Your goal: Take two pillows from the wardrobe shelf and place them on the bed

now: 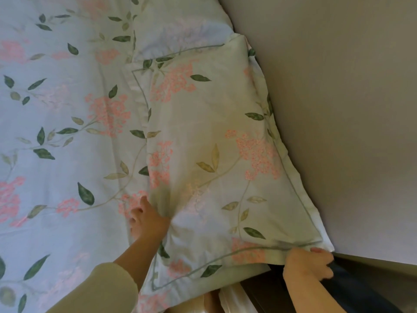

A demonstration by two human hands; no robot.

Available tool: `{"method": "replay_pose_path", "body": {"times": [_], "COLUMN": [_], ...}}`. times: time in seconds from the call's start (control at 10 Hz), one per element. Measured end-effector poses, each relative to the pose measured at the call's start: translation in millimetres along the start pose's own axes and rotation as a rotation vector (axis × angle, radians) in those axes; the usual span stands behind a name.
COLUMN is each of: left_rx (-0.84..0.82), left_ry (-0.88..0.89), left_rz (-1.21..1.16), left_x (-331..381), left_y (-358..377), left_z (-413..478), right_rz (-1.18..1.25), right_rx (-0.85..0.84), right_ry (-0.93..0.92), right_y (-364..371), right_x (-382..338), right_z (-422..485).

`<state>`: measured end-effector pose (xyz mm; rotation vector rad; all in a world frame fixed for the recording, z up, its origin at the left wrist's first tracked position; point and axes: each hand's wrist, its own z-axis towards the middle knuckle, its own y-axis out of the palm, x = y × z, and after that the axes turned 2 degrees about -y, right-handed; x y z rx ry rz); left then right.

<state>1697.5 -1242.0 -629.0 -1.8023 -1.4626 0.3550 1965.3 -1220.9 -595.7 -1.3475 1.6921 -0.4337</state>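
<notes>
Head camera view, looking down at a bed (56, 123) covered in pale blue fabric printed with pink blossom clusters and green leaves. A near pillow (209, 159) in the same print lies on the right side of the bed, its long right edge touching a plain beige surface (338, 109) (wall or headboard, it is hard to say which). A far pillow (180, 30), also matching, lies just beyond it at the top of the view, and the two overlap slightly. The person's left hand (146, 220), reaching out of a pale sleeve (101, 290), grips the near pillow at its left edge, where the fabric gathers into creases. The right hand (309, 263) pinches the bordered flap at the near pillow's near right corner, fingers curled around it. Below that hand, off the bed's edge, something dark blue (361, 290) shows, too blurred to identify.
</notes>
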Motion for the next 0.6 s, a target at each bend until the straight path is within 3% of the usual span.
{"method": "replay_pose_path", "body": {"times": [0.1,0.2,0.3,0.4,0.5,0.6], "left_rx": [0.248,0.144,-0.214,-0.313,-0.292,-0.231], "left_ry": [0.404,0.737,0.674,0.625,0.625,0.653], "left_rz": [0.094,0.182,0.38,0.497,0.503,0.381], "left_x": [25,55,73,84,85,86], "left_y": [-4,2,10,6,-9,-27], "left_z": [-10,-4,11,19,11,-7], "right_rz": [-0.185,-0.358,-0.527,-0.572,-0.588,-0.431], "right_rx": [-0.083,-0.271,-0.636,-0.799,-0.784,-0.75], "right_ry": [-0.45,-0.869,-0.852,-0.713,-0.725,-0.677], "right_y": [18,50,84,96,91,78], "right_x": [-19,-45,-61,-70,-76,-84], "right_z": [-11,-24,-26,-18,-21,-36]}}
